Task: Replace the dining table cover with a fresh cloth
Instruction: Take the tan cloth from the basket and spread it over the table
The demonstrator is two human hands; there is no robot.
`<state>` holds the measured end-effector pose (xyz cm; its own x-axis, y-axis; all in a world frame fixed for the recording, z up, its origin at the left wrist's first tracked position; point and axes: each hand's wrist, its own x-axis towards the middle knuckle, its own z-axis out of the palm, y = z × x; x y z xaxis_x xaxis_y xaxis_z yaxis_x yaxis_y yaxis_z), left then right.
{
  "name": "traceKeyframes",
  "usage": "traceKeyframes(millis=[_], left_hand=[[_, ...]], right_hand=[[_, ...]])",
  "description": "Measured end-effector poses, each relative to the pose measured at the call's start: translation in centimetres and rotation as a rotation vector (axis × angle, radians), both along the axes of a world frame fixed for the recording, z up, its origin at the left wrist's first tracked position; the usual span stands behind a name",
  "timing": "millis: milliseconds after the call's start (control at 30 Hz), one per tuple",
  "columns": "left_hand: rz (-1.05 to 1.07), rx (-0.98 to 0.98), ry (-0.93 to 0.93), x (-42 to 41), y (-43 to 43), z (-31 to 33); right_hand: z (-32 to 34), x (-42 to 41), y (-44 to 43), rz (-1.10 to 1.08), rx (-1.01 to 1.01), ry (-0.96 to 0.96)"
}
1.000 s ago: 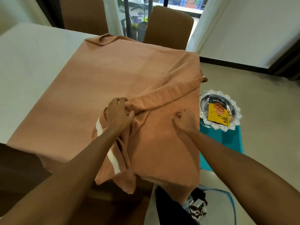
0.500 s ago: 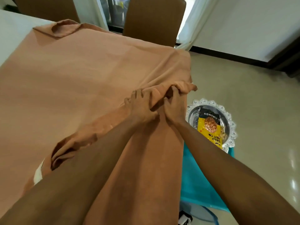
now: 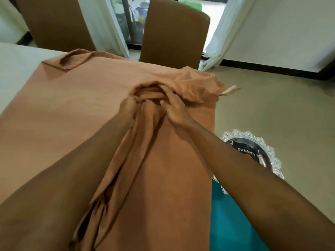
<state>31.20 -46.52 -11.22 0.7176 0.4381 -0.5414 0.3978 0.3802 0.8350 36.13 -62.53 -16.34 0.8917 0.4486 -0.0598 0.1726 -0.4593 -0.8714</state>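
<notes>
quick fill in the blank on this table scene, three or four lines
1. The left hand and right hand both hold the bunched ____.
2. The packet in the silver tray reads ____.
3. Straight beyond the hands stands a brown ____.
4. The tray lies on the person's ____ side.

Missing words: cloth; almonds; chair; right.

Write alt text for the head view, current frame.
The left hand and right hand bunch up a tan cloth near the far right corner of a white table. A brown chair stands beyond; a silver tray holding an almond packet sits lower right.
</notes>
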Motion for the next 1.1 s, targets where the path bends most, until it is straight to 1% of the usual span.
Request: traceKeyframes(millis=[33,67,100,133,200,233,267,333,400,500,567,600,667,733,800,833,867,933,967,1000,1033,1067,1100], left_hand=[[0.104,-0.037,-0.027,0.3,1.9,0.1],[0.159,0.049,-0.007,0.4,3.6,-0.2],[0.160,0.223,0.073,0.0,5.2,-0.2],[0.132,0.425,0.201,-0.5,6.3,-0.7],[0.100,0.754,0.421,-1.6,7.3,-1.9],[0.071,0.885,0.501,-1.8,7.2,-2.4],[0.022,0.995,0.527,-1.7,6.6,-2.9],[-0.099,1.164,0.450,-1.4,5.0,-3.3],[-0.241,1.276,0.332,0.2,3.4,-3.8],[-0.457,1.424,0.269,3.7,0.4,-3.9],[-0.637,1.525,0.210,5.9,-1.5,-4.4],[-0.717,1.550,0.190,6.4,-1.9,-4.5],[-0.807,1.491,0.193,8.6,-3.0,-5.3],[-0.811,1.453,0.174,10.2,-3.1,-5.7],[-0.757,1.493,0.018,11.4,-2.3,-5.3],[-0.701,1.467,-0.042,12.6,-1.6,-5.4],[-0.586,1.418,-0.038,13.5,-0.7,-4.8],[-0.336,1.226,0.038,15.8,2.4,-4.8],[-0.243,1.126,0.086,16.9,4.4,-5.2],[-0.177,1.031,0.128,18.4,8.1,-5.8],[-0.085,1.016,0.136,19.9,12.5,-7.4],[-0.005,1.041,0.153,21.1,16.2,-8.3],[0.078,1.082,0.164,21.3,18.9,-7.6]], right_hand=[[-0.2,0.2,-0.4,-0.018,0.000,-0.046],[-0.7,0.3,-1.0,-0.046,-0.012,-0.068],[-1.4,0.3,-1.3,-0.053,-0.032,-0.088],[-2.2,0.1,-1.7,-0.062,-0.090,-0.101],[-4.0,0.1,-2.8,-0.098,-0.207,-0.131],[-4.6,0.3,-3.4,-0.128,-0.241,-0.153],[-4.7,0.8,-3.7,-0.168,-0.270,-0.168],[-4.5,2.1,-4.0,-0.237,-0.301,-0.209],[-3.6,3.5,-4.0,-0.262,-0.338,-0.245],[-3.5,5.3,-4.7,-0.217,-0.364,-0.241],[-4.3,5.8,-5.3,-0.174,-0.452,-0.286],[-4.5,5.4,-5.1,-0.150,-0.497,-0.316],[-5.5,5.3,-5.4,-0.144,-0.514,-0.345],[-5.6,5.3,-5.2,-0.155,-0.510,-0.347],[-5.4,5.1,-5.1,-0.154,-0.533,-0.381],[-5.6,5.3,-5.3,-0.155,-0.535,-0.390],[-5.7,5.4,-5.2,-0.150,-0.534,-0.393],[-5.9,5.4,-5.5,-0.134,-0.549,-0.388],[-6.2,5.4,-5.6,-0.139,-0.555,-0.383],[-6.2,5.5,-5.4,-0.142,-0.553,-0.387],[-6.2,5.4,-5.3,-0.145,-0.550,-0.388],[-6.2,5.3,-5.4,-0.150,-0.551,-0.388],[-6.1,5.3,-5.2,-0.154,-0.551,-0.388]])
